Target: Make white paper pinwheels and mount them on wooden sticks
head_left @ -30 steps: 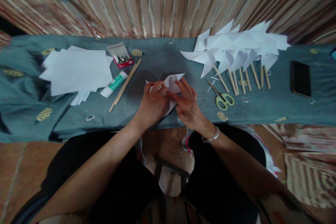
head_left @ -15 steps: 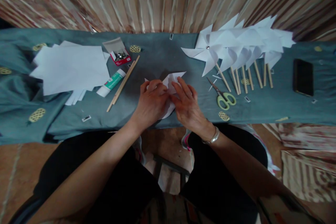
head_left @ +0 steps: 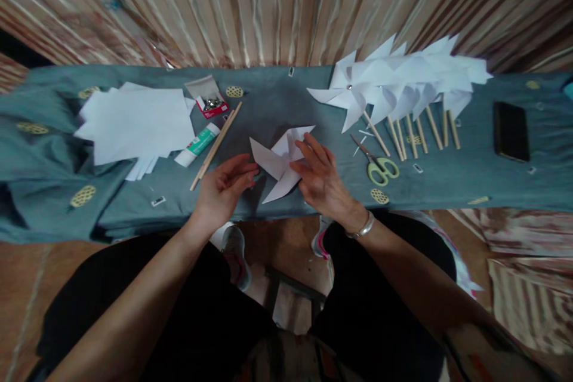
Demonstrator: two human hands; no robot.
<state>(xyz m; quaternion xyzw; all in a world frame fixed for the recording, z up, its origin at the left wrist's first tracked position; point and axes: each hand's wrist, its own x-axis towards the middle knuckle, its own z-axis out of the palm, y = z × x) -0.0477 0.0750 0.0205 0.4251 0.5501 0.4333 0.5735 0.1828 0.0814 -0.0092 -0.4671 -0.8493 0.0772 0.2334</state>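
Note:
A white paper pinwheel [head_left: 280, 161] without a stick lies in front of me, its blades folded toward the middle. My right hand [head_left: 320, 176] grips its right side, thumb and fingers on the paper. To the left of the pinwheel, apart from it, my left hand [head_left: 228, 188] holds nothing, its fingers slightly curled and the thumb apart. Left of that hand lie thin wooden sticks [head_left: 217, 144], a glue tube [head_left: 197, 144] and a small red-and-white box [head_left: 208, 98] of shiny metal pins.
A stack of white paper [head_left: 141, 125] lies at the left. Several finished pinwheels [head_left: 394, 92] on sticks overlap at the right. Green-handled scissors [head_left: 380, 168] and paper scraps lie below them, with a dark phone [head_left: 511, 131] farther right. The table's near edge borders my knees.
My left hand has let go of the pinwheel and moved left, uncovering its left blades. My right hand stays on the paper. The view has shifted slightly.

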